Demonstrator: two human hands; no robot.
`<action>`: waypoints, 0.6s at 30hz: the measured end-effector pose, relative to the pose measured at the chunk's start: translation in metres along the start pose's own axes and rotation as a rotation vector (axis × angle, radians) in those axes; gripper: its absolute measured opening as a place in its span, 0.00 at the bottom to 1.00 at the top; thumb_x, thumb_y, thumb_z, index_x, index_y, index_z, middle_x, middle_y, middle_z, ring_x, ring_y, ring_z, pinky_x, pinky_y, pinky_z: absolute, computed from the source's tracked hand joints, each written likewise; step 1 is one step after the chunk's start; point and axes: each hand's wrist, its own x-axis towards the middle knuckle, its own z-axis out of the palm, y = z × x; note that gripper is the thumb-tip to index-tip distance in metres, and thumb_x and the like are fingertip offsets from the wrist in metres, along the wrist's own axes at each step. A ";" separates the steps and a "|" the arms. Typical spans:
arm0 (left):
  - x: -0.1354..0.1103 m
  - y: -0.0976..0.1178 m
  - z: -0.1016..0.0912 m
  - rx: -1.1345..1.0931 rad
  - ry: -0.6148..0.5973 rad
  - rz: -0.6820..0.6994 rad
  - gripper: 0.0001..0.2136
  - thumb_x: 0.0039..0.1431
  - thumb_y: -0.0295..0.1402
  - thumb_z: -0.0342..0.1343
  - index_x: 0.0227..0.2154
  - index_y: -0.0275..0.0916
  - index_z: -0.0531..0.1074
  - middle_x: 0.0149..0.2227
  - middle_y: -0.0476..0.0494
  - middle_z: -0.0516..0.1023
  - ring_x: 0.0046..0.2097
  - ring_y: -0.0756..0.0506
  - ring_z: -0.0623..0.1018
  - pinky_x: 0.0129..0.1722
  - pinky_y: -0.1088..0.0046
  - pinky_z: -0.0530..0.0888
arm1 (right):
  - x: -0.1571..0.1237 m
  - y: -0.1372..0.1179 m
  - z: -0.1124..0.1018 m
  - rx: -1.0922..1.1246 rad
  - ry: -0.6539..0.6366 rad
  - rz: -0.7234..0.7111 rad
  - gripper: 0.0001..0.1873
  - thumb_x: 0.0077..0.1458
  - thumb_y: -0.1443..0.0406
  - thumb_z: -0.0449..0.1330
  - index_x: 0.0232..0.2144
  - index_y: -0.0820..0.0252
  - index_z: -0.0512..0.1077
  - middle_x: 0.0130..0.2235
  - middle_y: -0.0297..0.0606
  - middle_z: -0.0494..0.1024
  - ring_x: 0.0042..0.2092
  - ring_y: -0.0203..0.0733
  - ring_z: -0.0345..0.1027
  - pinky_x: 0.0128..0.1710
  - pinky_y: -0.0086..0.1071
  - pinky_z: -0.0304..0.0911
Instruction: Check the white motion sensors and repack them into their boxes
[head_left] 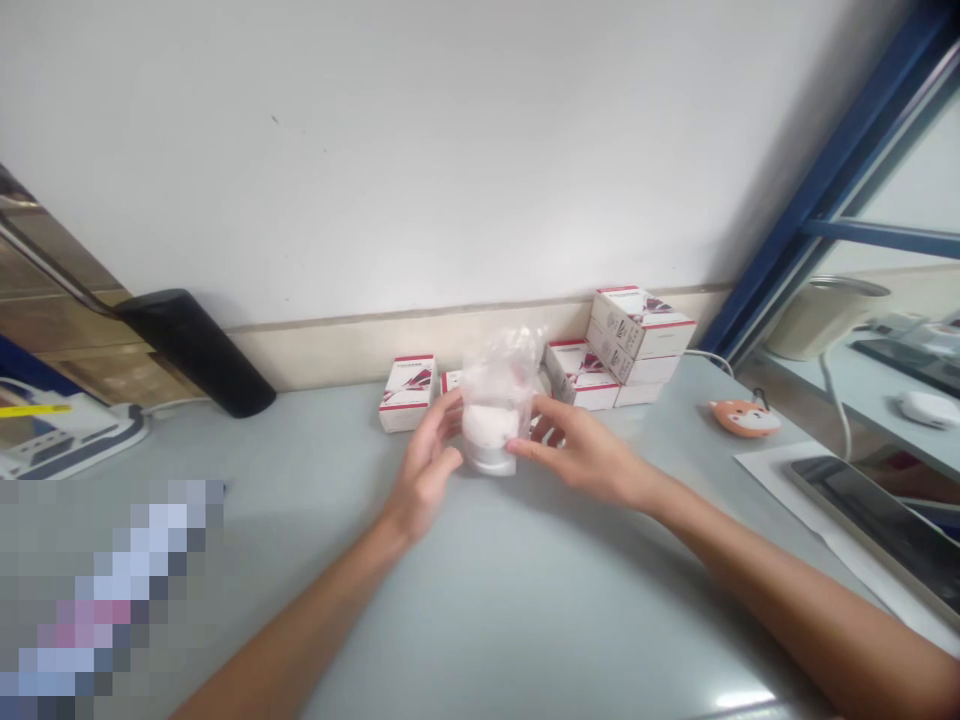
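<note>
Noting a clear plastic bag (499,385) standing upright on the grey table (480,620), with a round white item (487,440) packed into its lower part and loose plastic bunched above. We read its long axis as roughly vertical, the crumpled end pointing up and leaning slightly right. The bag stands between both hands, with the left hand (424,465) at its left side and the right hand (581,455) at its right. The left fingers (448,415) are spread and curved, their tips at the bag's side. The right fingers (540,435) reach out slightly apart, tips touching its lower edge. We cannot tell whether either hand grips firmly. Just behind stand white boxes with red trim (619,335), some stacked, near the wall (450,150). Farther left lies a black cylinder (195,352); farther right, an orange fox-faced case (745,418) and a tablet (877,520) on white paper (780,480).
</note>
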 end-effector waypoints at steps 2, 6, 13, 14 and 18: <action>-0.001 0.003 -0.003 0.067 -0.088 -0.002 0.26 0.65 0.36 0.59 0.66 0.44 0.68 0.68 0.41 0.71 0.68 0.35 0.70 0.67 0.60 0.67 | 0.000 0.001 -0.004 -0.029 -0.022 -0.021 0.18 0.66 0.48 0.61 0.48 0.52 0.76 0.44 0.38 0.82 0.40 0.45 0.74 0.38 0.38 0.69; 0.002 -0.001 -0.007 0.287 -0.092 0.010 0.23 0.69 0.43 0.58 0.64 0.45 0.69 0.64 0.38 0.75 0.64 0.36 0.74 0.62 0.61 0.71 | 0.000 0.003 -0.007 -0.055 0.093 -0.102 0.27 0.62 0.49 0.66 0.59 0.50 0.71 0.52 0.40 0.79 0.40 0.42 0.73 0.39 0.38 0.70; 0.008 -0.005 -0.013 0.392 -0.177 0.071 0.21 0.66 0.40 0.63 0.60 0.44 0.72 0.59 0.38 0.80 0.58 0.37 0.79 0.57 0.61 0.76 | 0.002 0.005 -0.005 0.031 0.117 -0.073 0.23 0.61 0.52 0.67 0.54 0.53 0.72 0.46 0.38 0.79 0.36 0.40 0.71 0.36 0.36 0.71; 0.008 -0.004 -0.013 0.411 -0.163 0.084 0.21 0.65 0.39 0.64 0.59 0.44 0.73 0.58 0.38 0.80 0.57 0.37 0.79 0.57 0.61 0.75 | 0.002 0.005 -0.006 0.040 0.114 -0.070 0.24 0.60 0.52 0.69 0.54 0.52 0.71 0.45 0.37 0.79 0.37 0.40 0.71 0.36 0.37 0.71; 0.007 0.000 -0.013 0.487 -0.103 0.136 0.21 0.63 0.37 0.65 0.58 0.43 0.74 0.54 0.40 0.82 0.55 0.39 0.80 0.56 0.61 0.75 | 0.000 0.002 -0.009 0.022 0.096 -0.072 0.26 0.57 0.52 0.71 0.54 0.52 0.71 0.42 0.35 0.77 0.37 0.42 0.71 0.37 0.36 0.70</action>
